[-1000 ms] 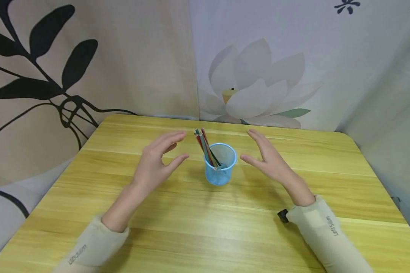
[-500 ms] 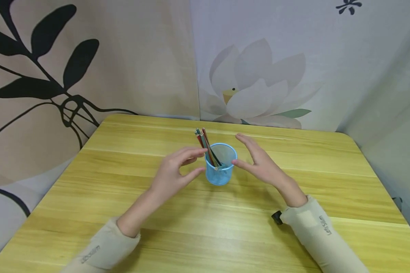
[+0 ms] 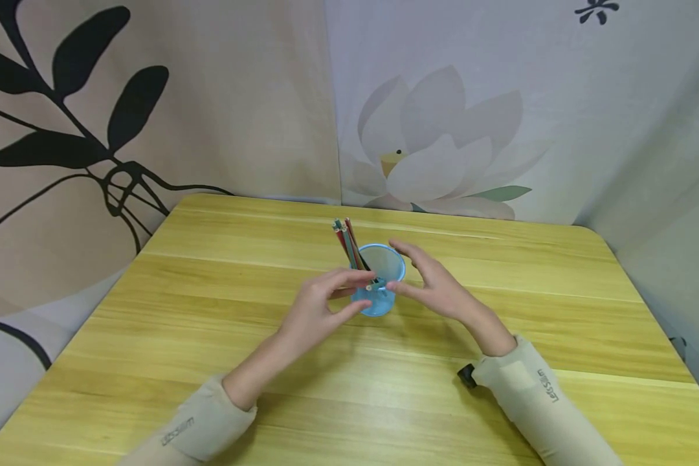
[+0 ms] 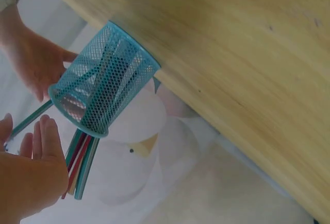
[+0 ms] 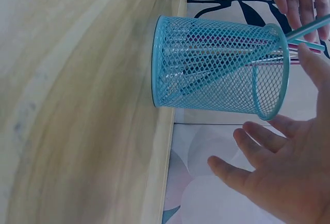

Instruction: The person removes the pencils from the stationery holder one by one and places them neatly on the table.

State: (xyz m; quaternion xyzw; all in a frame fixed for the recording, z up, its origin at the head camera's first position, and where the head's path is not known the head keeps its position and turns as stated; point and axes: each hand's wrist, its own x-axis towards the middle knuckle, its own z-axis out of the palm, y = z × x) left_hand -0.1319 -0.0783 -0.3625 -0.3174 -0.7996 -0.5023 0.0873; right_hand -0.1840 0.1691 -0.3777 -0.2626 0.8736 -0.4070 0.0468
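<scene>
A light blue mesh pencil cup [image 3: 382, 303] stands upright on the table, with several pencils [image 3: 349, 244] leaning out of it to the far left. A lone green pencil [image 4: 32, 118] slants out over the rim on the near side. My left hand [image 3: 317, 307] is in front of the cup, thumb and fingers parted around the end of that pencil, without a visible pinch. On the cup's right side my right hand [image 3: 437, 285] has its fingers spread near the rim; in the right wrist view they [image 5: 268, 141] hold nothing.
The wooden table [image 3: 419, 401] runs back to a wall hanging [image 3: 256, 97] printed with leaves and a pale lotus. A small black object [image 3: 467, 375] sits at the right sleeve cuff.
My left hand has moved right and nearer, from beside the cup to in front of it. My right hand has come left to the rim. The cup and pencils stay put.
</scene>
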